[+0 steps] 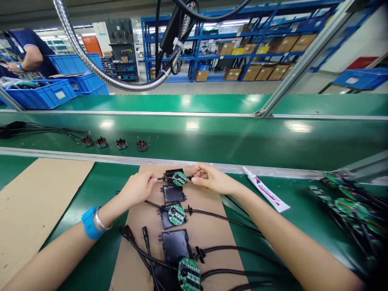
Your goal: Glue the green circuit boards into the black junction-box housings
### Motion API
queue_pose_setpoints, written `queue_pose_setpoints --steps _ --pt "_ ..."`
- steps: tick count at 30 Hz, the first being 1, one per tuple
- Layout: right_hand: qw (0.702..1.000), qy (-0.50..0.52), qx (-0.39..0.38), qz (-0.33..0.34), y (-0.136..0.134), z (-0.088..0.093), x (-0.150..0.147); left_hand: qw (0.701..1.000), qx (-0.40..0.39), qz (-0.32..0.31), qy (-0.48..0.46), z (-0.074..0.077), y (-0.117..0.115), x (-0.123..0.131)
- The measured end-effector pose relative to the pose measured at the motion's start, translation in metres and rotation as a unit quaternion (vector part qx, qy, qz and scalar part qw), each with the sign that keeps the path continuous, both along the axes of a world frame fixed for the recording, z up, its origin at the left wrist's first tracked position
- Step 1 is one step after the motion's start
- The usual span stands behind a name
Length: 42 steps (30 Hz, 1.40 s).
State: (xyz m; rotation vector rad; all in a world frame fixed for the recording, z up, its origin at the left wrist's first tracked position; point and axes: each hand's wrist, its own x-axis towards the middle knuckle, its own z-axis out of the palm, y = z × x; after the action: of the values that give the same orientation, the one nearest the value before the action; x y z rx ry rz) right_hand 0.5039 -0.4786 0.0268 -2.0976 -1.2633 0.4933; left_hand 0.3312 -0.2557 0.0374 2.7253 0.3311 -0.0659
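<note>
My left hand and my right hand both pinch the black cable on either side of a small round green circuit board, held just above a black plastic housing on a cardboard sheet. Two more housings with round green boards and attached black cables lie in a row nearer to me. A blue band and a metal bracelet are on my left wrist.
Several small red-and-black motor parts sit on the green conveyor belt. A white tube lies right of my hands. A pile of green boards with cables is at far right. Another cardboard sheet lies left. A person stands by blue bins.
</note>
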Motion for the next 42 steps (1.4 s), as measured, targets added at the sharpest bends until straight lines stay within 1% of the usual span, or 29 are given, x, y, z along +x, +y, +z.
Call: queue_pose_setpoints --steps 3,5,7,9,11,13,15,16,17,19,21,23,24,26,27,29,30,32,33,35,36,38,40,42 --pt "0.998 -0.052 0.001 -0.034 0.005 -0.014 0.006 0.997 0.068 0.016 -0.014 -0.018 -0.001 0.01" --pt "0.995 -0.091 0.008 -0.046 0.005 -0.022 0.002 0.995 0.098 0.002 -0.026 -0.024 -0.004 0.008" --pt "0.992 -0.122 0.013 -0.042 0.003 -0.024 -0.007 0.993 0.113 -0.025 -0.034 -0.025 -0.005 0.001" --pt "0.989 -0.142 0.012 -0.035 -0.001 -0.021 -0.02 0.991 0.116 -0.049 -0.037 -0.02 -0.004 -0.009" --pt "0.986 -0.161 0.017 -0.032 -0.005 -0.012 -0.037 0.99 0.106 -0.072 -0.057 -0.015 -0.003 -0.02" --pt "0.986 -0.165 0.008 -0.009 -0.01 -0.002 -0.057 0.986 0.063 -0.125 -0.088 -0.013 -0.003 -0.032" --pt "0.99 -0.137 -0.027 0.037 -0.015 0.005 -0.074 0.978 0.004 -0.183 -0.101 -0.015 -0.004 -0.043" --pt "0.991 -0.111 -0.048 0.058 -0.019 0.007 -0.08 0.974 -0.02 -0.201 -0.102 -0.017 -0.005 -0.046" --pt "0.992 -0.084 -0.064 0.068 -0.021 0.008 -0.084 0.973 -0.036 -0.205 -0.103 -0.019 -0.006 -0.048" --pt "0.996 -0.044 -0.062 0.054 -0.026 0.005 -0.085 0.974 -0.054 -0.185 -0.121 -0.025 -0.007 -0.049" --pt "0.999 -0.034 -0.034 0.014 -0.027 -0.001 -0.078 0.977 -0.053 -0.144 -0.147 -0.029 -0.007 -0.045" --pt "0.998 -0.056 -0.007 -0.021 -0.024 -0.011 -0.07 0.982 -0.01 -0.109 -0.151 -0.033 -0.006 -0.041" --pt "0.997 -0.073 0.001 -0.03 -0.022 -0.016 -0.067 0.984 0.02 -0.102 -0.146 -0.034 -0.005 -0.039" --pt "0.994 -0.106 0.013 -0.027 -0.019 -0.024 -0.063 0.984 0.062 -0.109 -0.128 -0.035 -0.003 -0.038" --pt "0.992 -0.12 0.021 -0.021 -0.018 -0.027 -0.064 0.983 0.071 -0.118 -0.119 -0.034 -0.002 -0.039" --pt "0.988 -0.148 0.049 -0.016 -0.019 -0.026 -0.07 0.983 0.075 -0.125 -0.11 -0.027 -0.002 -0.043" --pt "0.985 -0.161 0.065 -0.015 -0.022 -0.022 -0.076 0.983 0.072 -0.127 -0.114 -0.021 -0.004 -0.048" --pt "0.984 -0.16 0.074 0.003 -0.029 -0.01 -0.093 0.98 0.033 -0.144 -0.134 -0.008 -0.01 -0.059" --pt "0.988 -0.14 0.058 0.024 -0.033 -0.002 -0.104 0.976 -0.005 -0.166 -0.137 -0.003 -0.015 -0.066" --pt "0.994 -0.074 0.001 0.076 -0.04 0.01 -0.127 0.964 -0.09 -0.227 -0.105 0.005 -0.028 -0.08" --pt "0.994 -0.044 -0.026 0.092 -0.044 0.014 -0.138 0.957 -0.12 -0.253 -0.077 0.006 -0.035 -0.087" --pt "0.993 -0.013 -0.053 0.104 -0.048 0.014 -0.158 0.949 -0.146 -0.276 -0.03 0.003 -0.046 -0.098" --pt "0.993 -0.021 -0.048 0.104 -0.051 0.008 -0.171 0.95 -0.154 -0.271 -0.012 -0.004 -0.053 -0.105" --pt "0.992 -0.047 -0.025 0.112 -0.053 0.003 -0.177 0.948 -0.172 -0.267 -0.003 -0.008 -0.056 -0.108"
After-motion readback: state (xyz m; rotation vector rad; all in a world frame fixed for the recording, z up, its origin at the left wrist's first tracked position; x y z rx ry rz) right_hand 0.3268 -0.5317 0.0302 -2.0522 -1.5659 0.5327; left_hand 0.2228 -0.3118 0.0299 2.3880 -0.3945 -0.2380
